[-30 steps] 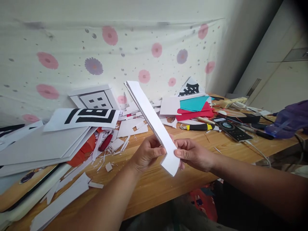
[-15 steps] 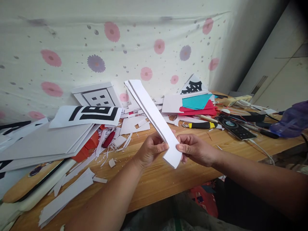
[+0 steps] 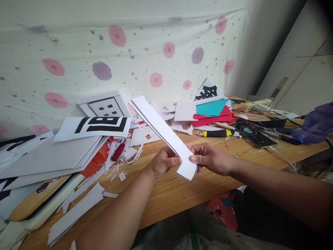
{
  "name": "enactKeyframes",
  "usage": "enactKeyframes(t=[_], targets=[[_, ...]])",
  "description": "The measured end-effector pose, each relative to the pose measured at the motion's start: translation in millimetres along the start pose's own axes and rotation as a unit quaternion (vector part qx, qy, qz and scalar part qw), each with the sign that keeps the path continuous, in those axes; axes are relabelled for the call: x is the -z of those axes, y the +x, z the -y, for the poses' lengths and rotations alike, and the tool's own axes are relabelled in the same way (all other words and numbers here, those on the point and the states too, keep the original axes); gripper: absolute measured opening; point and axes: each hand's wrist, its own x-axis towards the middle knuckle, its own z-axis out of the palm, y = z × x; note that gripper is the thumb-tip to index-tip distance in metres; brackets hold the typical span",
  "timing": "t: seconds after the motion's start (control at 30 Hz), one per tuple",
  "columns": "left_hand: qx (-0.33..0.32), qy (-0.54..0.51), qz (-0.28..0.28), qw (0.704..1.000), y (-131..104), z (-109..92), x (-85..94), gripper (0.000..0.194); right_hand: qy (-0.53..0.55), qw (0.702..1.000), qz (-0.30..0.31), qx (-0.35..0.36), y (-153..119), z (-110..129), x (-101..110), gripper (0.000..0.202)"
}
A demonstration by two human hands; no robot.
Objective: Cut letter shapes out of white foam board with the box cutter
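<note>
Both hands hold a long white board piece above the wooden table, its bent end low and near me, its far end pointing up to the left. My left hand pinches its left edge near the bend, thumb on top. Across from it, my right hand grips the right edge, thumb on the face and fingers partly hidden underneath. The piece looks layered, with a narrow gap along its left side.
White boards and a printed sheet lie left among scraps. Behind are a red-handled tool, a yellow-black cutter and teal sheets. A phone and purple object are right. The table's front edge is near me.
The far end of the white piece has tipped lower and a little left. Both hands keep their hold on it. The camera view has shifted slightly.
</note>
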Motion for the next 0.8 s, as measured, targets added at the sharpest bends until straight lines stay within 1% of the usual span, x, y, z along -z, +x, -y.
enactKeyframes(t=[0.17, 0.4, 0.47, 0.53, 0.63, 0.73, 0.8], targets=[[0.0, 0.004, -0.008, 1.0, -2, -2, -5.6, 0.042, -0.018, 1.0, 0.015, -0.011, -2, 4, 0, 0.034], [0.0, 0.005, -0.058, 0.998, -4, 0, -6.8, 0.043, -0.036, 0.999, 0.022, -0.012, -2, 5, -1, 0.036], [-0.003, 0.006, -0.076, 0.997, -3, 1, -4.5, 0.042, -0.047, 0.999, 0.012, -0.01, -1, 5, 0, 0.037], [-0.018, 0.006, -0.11, 0.994, -2, 2, -1.3, 0.042, -0.07, 0.997, -0.011, -0.005, 1, 6, 0, 0.039], [-0.055, -0.007, -0.189, 0.98, 1, 2, 1.1, 0.041, -0.135, 0.99, -0.046, -0.004, 4, 5, 0, 0.041], [-0.089, -0.033, -0.286, 0.954, 4, 4, -3.6, 0.035, -0.204, 0.977, -0.067, -0.02, 7, -2, -3, 0.04], [-0.103, -0.064, -0.337, 0.934, 6, 6, -9.8, 0.031, -0.242, 0.967, -0.072, -0.03, 8, -8, -7, 0.036]])
